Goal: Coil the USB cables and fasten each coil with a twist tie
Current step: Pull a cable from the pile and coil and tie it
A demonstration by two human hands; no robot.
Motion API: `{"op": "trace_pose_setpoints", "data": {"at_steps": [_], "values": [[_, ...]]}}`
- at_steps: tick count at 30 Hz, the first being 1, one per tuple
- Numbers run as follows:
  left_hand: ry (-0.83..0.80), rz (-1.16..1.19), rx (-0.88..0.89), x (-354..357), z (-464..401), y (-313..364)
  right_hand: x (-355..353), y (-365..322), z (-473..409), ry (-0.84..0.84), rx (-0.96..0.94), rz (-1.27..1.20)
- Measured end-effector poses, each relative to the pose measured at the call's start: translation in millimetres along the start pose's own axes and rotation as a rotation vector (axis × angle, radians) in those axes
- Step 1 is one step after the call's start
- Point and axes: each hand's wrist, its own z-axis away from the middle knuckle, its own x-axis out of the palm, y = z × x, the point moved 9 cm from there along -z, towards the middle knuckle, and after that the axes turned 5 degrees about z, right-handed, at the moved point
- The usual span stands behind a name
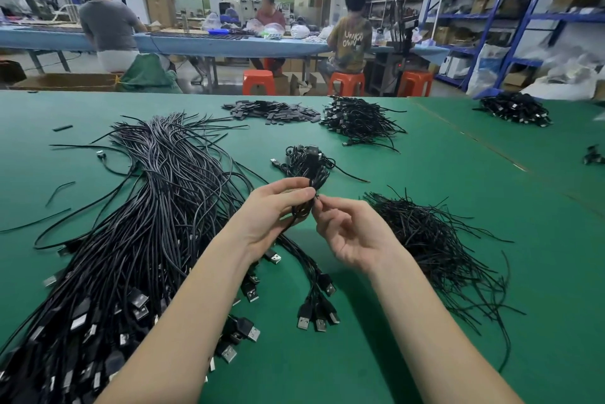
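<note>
My left hand (276, 207) grips a coiled black USB cable (302, 208) above the green table (425, 174), its plug (274, 256) hanging below the wrist. My right hand (347, 230) pinches a thin black twist tie (317, 198) at the coil's middle with thumb and forefinger. A large heap of loose USB cables (137, 223) lies to the left, with plugs toward me. Loose twist ties (432, 240) are piled to the right. A small pile of tied coils (307, 163) sits just beyond my hands.
Farther back lie a heap of flat black pieces (271, 112) and two more cable heaps (360, 120) (514, 109). Three people sit at a blue bench (203, 41) beyond the table, with orange stools (258, 82) and blue shelving (510, 10) at right.
</note>
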Motion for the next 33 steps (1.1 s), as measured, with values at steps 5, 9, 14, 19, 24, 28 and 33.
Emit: {"op": "trace_pose_setpoints", "data": {"at_steps": [5,9,14,19,24,28,33], "values": [[0.089,0.073,-0.092,-10.6,-0.2,-5.4,18.2,-56.6,23.5,0.196,-0.802,1.183],[0.09,0.092,-0.125,-11.8,-0.1,-8.5,36.8,-59.3,42.1,0.232,-1.177,1.699],[0.065,0.037,-0.086,-9.5,-0.7,-7.5,27.2,-58.2,33.4,0.263,-1.048,1.441],[0.017,0.011,-0.025,-0.3,-1.0,-3.3,4.4,0.4,0.9,-0.036,0.024,-0.004],[0.093,0.096,-0.088,-6.0,-1.4,-8.4,7.0,-55.8,17.5,0.229,-0.722,1.045],[0.094,0.207,-0.157,-7.0,-1.7,-13.7,30.5,-67.6,47.2,0.301,-1.305,1.586],[0.06,0.174,-0.138,-4.4,-1.6,-11.3,21.3,-68.2,40.3,0.309,-1.147,1.358]]}}
